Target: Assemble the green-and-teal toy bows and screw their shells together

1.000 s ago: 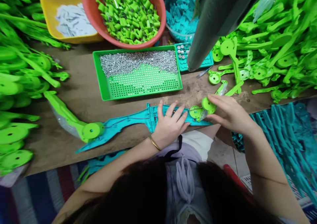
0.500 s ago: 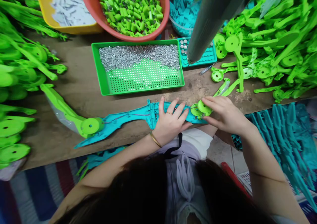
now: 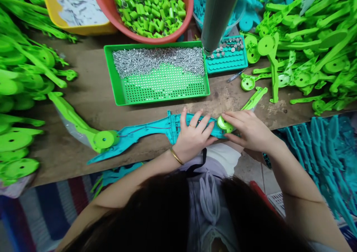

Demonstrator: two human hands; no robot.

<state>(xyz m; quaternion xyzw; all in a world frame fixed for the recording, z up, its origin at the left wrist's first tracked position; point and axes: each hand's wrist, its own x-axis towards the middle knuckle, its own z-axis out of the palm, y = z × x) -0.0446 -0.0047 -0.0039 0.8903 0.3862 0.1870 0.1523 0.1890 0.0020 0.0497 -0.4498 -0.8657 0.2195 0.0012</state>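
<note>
A long blue plastic toy half-shell (image 3: 145,128) lies inner side up along the table's front edge, a thin dark wire running inside it. My left hand (image 3: 192,133) rests on its middle with fingers spread, covering part of the inside. At the right end, my right hand (image 3: 248,129) has its thumb and fingers round the edge of a green round plastic piece (image 3: 224,124), which sits on the shell. From beside that hand a green arm piece (image 3: 254,99) sticks out. Another green arm piece with a round hub (image 3: 104,139) sits on the shell's left end.
A green tray (image 3: 161,99) of small metal screws stands ahead, with a blue tray (image 3: 232,64) of small round silvery pieces beside it. A grey post (image 3: 219,18) rises there. Behind are a red basin (image 3: 187,12) and a yellow bin (image 3: 80,29). Green parts (image 3: 306,40) are heaped at both sides.
The green round piece has come down flat onto the shell's right end, my right hand moving with it. My left hand stays on the shell. The view has shifted slightly.
</note>
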